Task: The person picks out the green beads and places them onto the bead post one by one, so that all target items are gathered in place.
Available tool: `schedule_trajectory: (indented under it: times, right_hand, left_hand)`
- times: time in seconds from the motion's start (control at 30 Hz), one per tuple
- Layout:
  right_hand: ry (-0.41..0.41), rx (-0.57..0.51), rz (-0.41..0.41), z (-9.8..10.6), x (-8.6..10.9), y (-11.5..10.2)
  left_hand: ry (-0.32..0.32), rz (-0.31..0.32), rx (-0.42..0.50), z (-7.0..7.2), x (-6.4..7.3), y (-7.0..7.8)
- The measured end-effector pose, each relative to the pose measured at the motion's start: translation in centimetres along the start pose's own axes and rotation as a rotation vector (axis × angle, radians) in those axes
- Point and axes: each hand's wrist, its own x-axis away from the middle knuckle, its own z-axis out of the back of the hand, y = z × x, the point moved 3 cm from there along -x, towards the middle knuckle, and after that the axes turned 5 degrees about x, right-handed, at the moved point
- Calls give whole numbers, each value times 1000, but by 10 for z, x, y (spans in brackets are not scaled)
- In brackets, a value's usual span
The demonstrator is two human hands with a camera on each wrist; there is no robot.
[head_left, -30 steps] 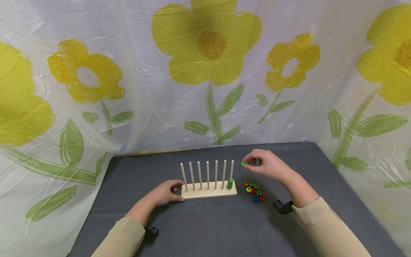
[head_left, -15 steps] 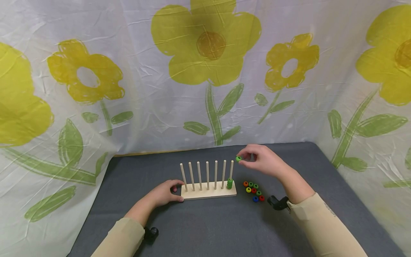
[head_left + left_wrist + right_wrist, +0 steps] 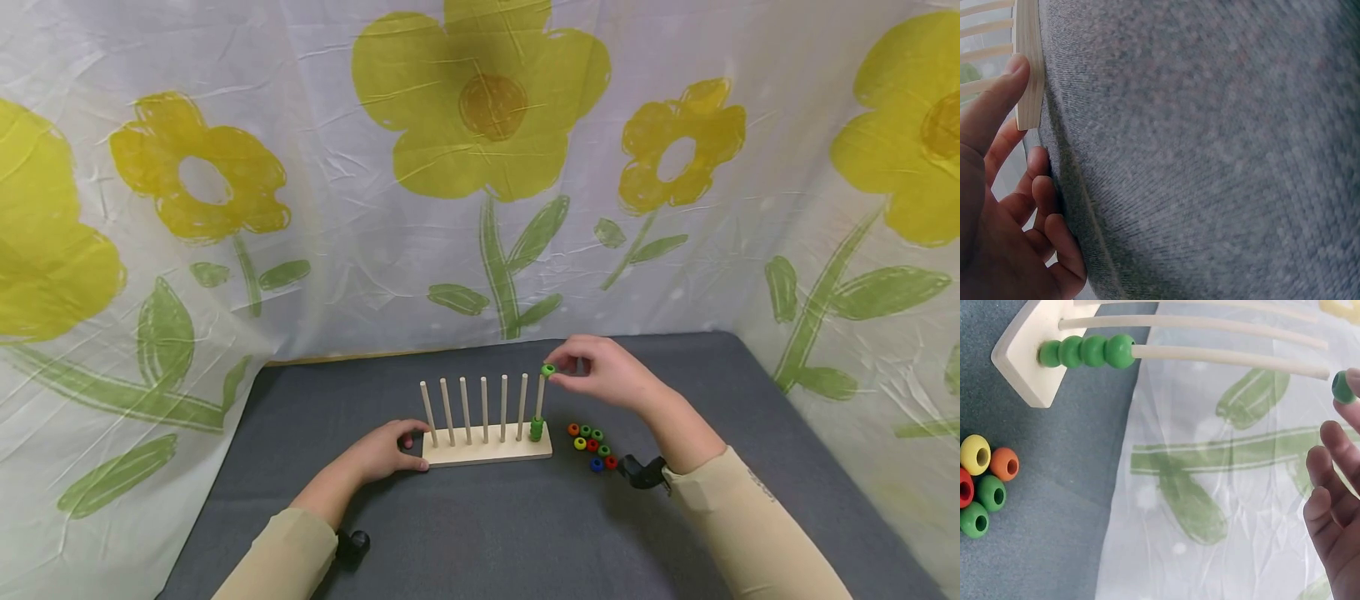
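Note:
A wooden peg board (image 3: 487,452) with several upright pegs stands on the table. My left hand (image 3: 377,451) grips its left end; in the left wrist view the thumb (image 3: 1017,69) lies on one face of the base and the index finger reaches round the other. Several green beads (image 3: 1094,351) are stacked at the bottom of the rightmost peg (image 3: 539,398). My right hand (image 3: 613,372) pinches another green bead (image 3: 548,370) between thumb and forefinger, right at that peg's top. In the right wrist view the held bead sits just off the peg tip, its other fingers loosely curled.
Loose beads lie on the dark grey cloth right of the board: orange (image 3: 573,430), yellow (image 3: 580,444), blue (image 3: 596,465), plus several red and green ones. A white curtain (image 3: 360,275) with yellow flowers hangs behind the table (image 3: 480,533) and at both sides.
My right hand has carried the green bead left and slightly up, from beside the rightmost peg to its top. My left hand has stayed on the peg board's end.

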Motion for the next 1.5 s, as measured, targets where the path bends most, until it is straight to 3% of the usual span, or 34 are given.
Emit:
schedule_trajectory:
  times: [1.5]
  right_hand:
    - [-16,2,29,-20,-3,10]
  left_hand:
    - [-9,4,9,1,-1,-1]
